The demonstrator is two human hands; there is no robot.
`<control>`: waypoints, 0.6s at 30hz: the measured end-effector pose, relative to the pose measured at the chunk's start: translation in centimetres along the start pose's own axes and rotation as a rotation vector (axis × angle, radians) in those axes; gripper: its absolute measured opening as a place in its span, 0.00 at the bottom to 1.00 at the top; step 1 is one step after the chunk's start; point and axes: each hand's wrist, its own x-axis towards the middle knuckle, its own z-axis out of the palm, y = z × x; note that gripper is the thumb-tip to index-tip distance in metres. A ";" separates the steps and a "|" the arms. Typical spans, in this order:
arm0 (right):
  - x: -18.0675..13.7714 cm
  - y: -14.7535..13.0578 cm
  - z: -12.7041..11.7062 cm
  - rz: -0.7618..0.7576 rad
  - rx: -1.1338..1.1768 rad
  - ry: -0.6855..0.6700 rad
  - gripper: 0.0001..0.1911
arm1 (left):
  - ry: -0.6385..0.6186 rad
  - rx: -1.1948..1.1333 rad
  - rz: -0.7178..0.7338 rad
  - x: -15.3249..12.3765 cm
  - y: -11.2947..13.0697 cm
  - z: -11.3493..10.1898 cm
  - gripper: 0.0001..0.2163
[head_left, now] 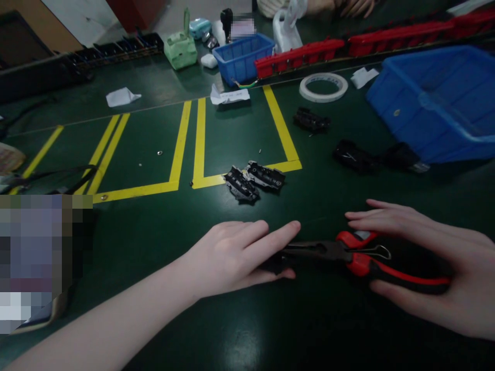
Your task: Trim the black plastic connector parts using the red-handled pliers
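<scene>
My left hand (235,255) grips a small black part (274,264), mostly hidden beneath the fingers; the index finger stretches out over it. Long-nose pliers (340,251) with red-and-black handles point left, and their dark jaws meet that part. I cannot tell whether the jaws clamp it. My right hand (429,263) is around the plier handles, thumb below and fingers above, a wire spring showing between the grips. Just beyond my left hand, two black shell pieces (242,184) lie side by side on the green table (162,247).
More black parts (311,120) and dark pieces (356,156) lie to the right, near a large blue bin (433,98). A tape roll (324,87), a small blue basket (243,56) and red trays (299,57) stand farther back. Yellow tape (139,194) marks the table. Another person's hands (358,6) show at the top.
</scene>
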 end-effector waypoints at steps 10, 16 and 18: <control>0.1 -0.4 0.0 0.010 0.055 0.032 0.23 | -0.012 -0.081 -0.031 0.2 -0.1 -0.1 0.21; -0.3 0.2 0.0 0.017 0.036 0.029 0.25 | 0.027 -0.291 -0.091 0.4 -0.6 -0.5 0.24; -0.4 0.3 0.1 0.023 0.041 0.023 0.27 | 0.009 -0.376 -0.102 0.4 -0.8 -0.6 0.25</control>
